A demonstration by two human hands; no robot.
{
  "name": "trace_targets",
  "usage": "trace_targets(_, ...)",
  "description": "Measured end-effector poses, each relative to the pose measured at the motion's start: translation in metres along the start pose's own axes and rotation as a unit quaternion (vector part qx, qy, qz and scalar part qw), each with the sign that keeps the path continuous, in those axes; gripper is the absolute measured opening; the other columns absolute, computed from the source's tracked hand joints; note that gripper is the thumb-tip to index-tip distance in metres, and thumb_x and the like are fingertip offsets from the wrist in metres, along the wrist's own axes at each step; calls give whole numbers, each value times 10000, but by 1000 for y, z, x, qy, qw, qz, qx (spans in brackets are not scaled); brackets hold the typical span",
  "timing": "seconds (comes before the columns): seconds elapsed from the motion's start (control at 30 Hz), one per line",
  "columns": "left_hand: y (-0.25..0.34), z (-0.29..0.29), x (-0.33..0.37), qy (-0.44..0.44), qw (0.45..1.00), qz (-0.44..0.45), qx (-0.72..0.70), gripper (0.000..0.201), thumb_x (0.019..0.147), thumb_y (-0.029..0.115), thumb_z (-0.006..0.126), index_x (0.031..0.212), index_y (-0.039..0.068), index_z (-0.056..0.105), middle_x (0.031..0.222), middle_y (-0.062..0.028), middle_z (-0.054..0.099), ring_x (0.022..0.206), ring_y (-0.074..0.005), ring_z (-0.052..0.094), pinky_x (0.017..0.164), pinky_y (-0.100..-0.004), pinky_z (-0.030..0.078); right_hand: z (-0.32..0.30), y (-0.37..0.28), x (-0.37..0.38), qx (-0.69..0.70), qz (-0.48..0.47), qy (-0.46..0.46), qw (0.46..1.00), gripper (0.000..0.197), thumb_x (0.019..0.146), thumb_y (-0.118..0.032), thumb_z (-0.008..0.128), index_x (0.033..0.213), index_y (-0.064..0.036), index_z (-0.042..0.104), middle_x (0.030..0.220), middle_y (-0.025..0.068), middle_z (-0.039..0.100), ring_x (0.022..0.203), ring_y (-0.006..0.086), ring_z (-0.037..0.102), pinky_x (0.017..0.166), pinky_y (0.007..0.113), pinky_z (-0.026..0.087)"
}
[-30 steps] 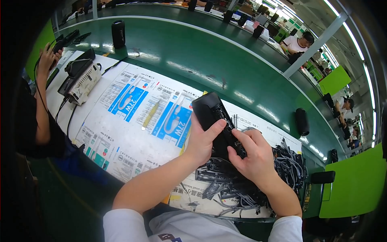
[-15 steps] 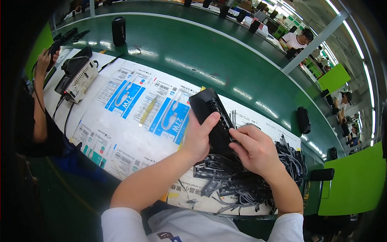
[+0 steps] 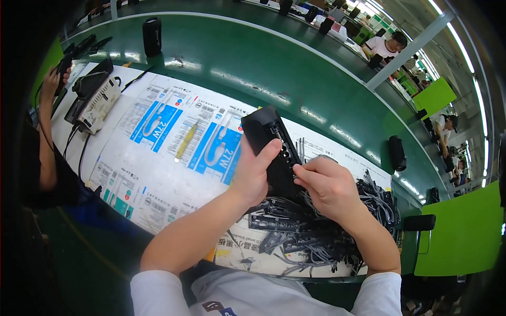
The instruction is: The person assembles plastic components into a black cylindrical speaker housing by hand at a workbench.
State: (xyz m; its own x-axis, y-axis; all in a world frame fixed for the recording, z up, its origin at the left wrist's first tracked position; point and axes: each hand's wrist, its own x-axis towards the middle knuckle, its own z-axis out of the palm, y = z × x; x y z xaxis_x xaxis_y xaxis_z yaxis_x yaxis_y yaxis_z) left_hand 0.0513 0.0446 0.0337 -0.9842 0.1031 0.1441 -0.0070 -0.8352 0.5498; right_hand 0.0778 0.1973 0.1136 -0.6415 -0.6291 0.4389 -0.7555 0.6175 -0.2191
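Observation:
A black portable speaker body (image 3: pixel 258 125) is held tilted above the table, with a long slot showing ports and small parts along its side. My left hand (image 3: pixel 251 176) is wrapped round it, thumb pressed beside the slot. At the slot's near end, my right hand (image 3: pixel 331 188) has thumb and fingertips pinched together against the speaker. Whatever lies between those fingertips is too small and covered to make out. Under both hands sits a pile of black strip-shaped panels (image 3: pixel 274 222), with grey-black braided cords (image 3: pixel 380 197) heaped at its right.
A yellow tweezer-like tool (image 3: pixel 187 141) lies on the printed white sheet (image 3: pixel 153 181). A worn white power unit (image 3: pixel 100 108) with cables stands left, near another person's hands (image 3: pixel 52 81). Black speakers stand on the green belt at far left (image 3: pixel 152 37) and right (image 3: pixel 397 153).
The view has shifted slightly. Both hands keep their hold at the speaker, which is turned a little so that more of its slot shows.

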Motion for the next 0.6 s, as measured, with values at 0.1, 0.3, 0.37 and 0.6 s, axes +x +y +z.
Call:
trace_targets(0.1,-3,-3,-2,12,999,1,30,428,918,144,536,1298,124,340,1098,-63,533,995,-191,569,838,-353,506,5,-1,-3,-8,-14,12,1000,240,672,46,722,903,0,676,758,87,610,639,229,609,545,321,495)
trace_targets(0.3,5,-2,-3,6,998,-57,19,413,916,170,537,1285,83,372,1111,-96,542,1053,-225,559,856,-379,499,4,1,5,30,-1,-8,1000,305,702,-118,760,969,-14,657,811,87,610,700,211,611,620,305,501)
trace_targets(0.37,2,3,-4,-25,999,-26,16,414,904,209,559,1263,81,398,1100,-99,550,1043,-241,563,851,-393,498,7,6,11,189,157,78,966,397,744,-151,719,1094,-10,595,863,98,608,797,216,605,745,297,489)
trace_targets(0.6,5,-10,2,-9,999,4,41,458,873,193,589,1269,71,393,1103,-92,531,1037,-226,547,858,-377,479,28,19,27,466,305,-101,824,417,880,-250,618,1177,33,549,1010,105,643,935,162,596,844,296,462)
